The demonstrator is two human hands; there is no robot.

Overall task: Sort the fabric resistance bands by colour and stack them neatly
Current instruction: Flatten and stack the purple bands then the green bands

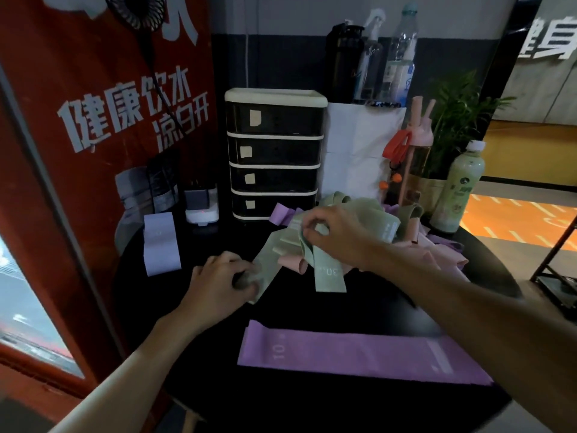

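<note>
I count one purple band (359, 351) flat near, one lilac band (160, 242) far left. Left hand (224, 276) fists green band (267, 264) end; right hand (331, 232) pinches green bunch (324, 270) atop mixed pile (437, 257).

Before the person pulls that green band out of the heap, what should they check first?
1. Left hand grips a green band by its end: ok.
2. Right hand pinches green fabric in the pile: ok.
3. Both hands on the same band: cannot tell.
4. Green free of the pink bands: not ok, tangled together.
5. Bare table for a green stack: ok, behind the purple band.
</note>
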